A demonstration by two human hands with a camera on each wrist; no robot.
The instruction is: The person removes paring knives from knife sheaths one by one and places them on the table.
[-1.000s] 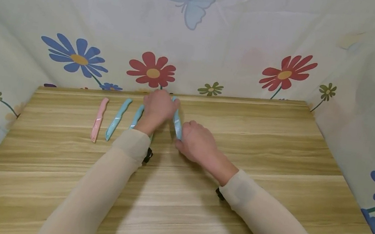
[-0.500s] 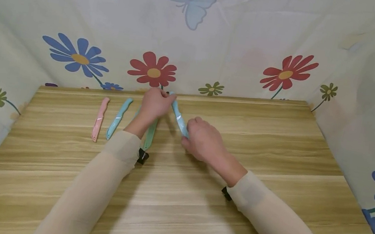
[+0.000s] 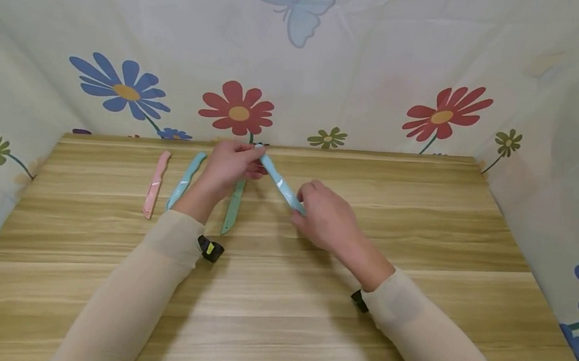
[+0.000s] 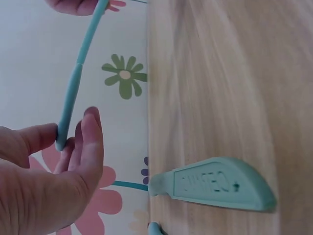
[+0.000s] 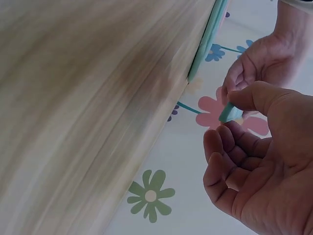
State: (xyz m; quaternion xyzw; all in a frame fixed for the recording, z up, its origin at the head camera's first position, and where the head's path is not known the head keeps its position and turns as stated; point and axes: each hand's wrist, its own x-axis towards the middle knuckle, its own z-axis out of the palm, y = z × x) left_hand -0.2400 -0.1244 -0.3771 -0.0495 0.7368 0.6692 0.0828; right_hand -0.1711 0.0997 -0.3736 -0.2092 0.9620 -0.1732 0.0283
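A light blue sheathed knife [image 3: 281, 184] is held slantwise above the table between both hands. My left hand [image 3: 229, 164] pinches its handle end between thumb and fingers. At the sheath end, my right hand [image 3: 330, 218] grips the tip, as the right wrist view also shows for the knife tip [image 5: 227, 112]. Below and beside the left hand lies a green sheathed knife [image 3: 233, 209], its upper part covered by the fingers. Farther left lie a blue knife [image 3: 189, 178], partly behind the left wrist, and a pink knife [image 3: 155, 185].
The wood-grain table [image 3: 269, 315] runs back to a white curtain [image 3: 372, 80] printed with flowers and a butterfly. In the left wrist view, a teal knife end [image 4: 155, 228] shows at the bottom edge. A black wrist camera [image 3: 210, 249] hangs under the left cuff.
Both hands have drawn apart slightly, the left going left and the right going right. The blue knife has tilted further from upright, and more of the green knife shows.
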